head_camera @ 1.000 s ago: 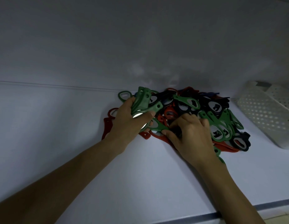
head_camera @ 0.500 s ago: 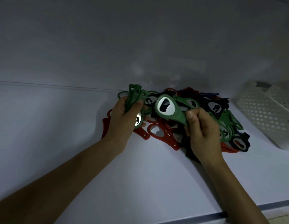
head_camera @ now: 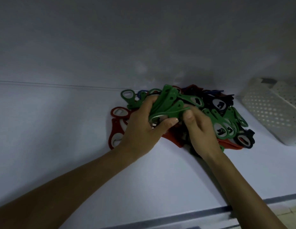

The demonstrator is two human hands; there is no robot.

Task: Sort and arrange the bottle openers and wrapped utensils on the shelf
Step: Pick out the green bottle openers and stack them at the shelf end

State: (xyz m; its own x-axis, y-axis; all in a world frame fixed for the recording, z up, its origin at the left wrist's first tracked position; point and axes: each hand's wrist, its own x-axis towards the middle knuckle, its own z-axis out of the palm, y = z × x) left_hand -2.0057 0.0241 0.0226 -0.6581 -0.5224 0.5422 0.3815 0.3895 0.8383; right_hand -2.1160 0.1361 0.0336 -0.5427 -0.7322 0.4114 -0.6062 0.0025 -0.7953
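Note:
A heap of green, red and dark blue bottle openers [head_camera: 226,116] lies on the white shelf [head_camera: 61,129] against the back wall. My left hand [head_camera: 142,128] grips a stack of green openers [head_camera: 167,103] held on edge above the heap. My right hand [head_camera: 200,128] pinches one more green opener [head_camera: 175,111] and presses it against that stack. Two red openers [head_camera: 118,124] lie flat to the left of my left hand. No wrapped utensils show in this view.
A white perforated basket [head_camera: 272,113] stands at the right end of the shelf, close to the heap. The shelf's front edge [head_camera: 177,217] runs along the bottom. The back wall [head_camera: 144,38] rises right behind the heap.
My right hand lifted a green opener out of the heap and brought it left against the stack in my left hand. The two hands now touch.

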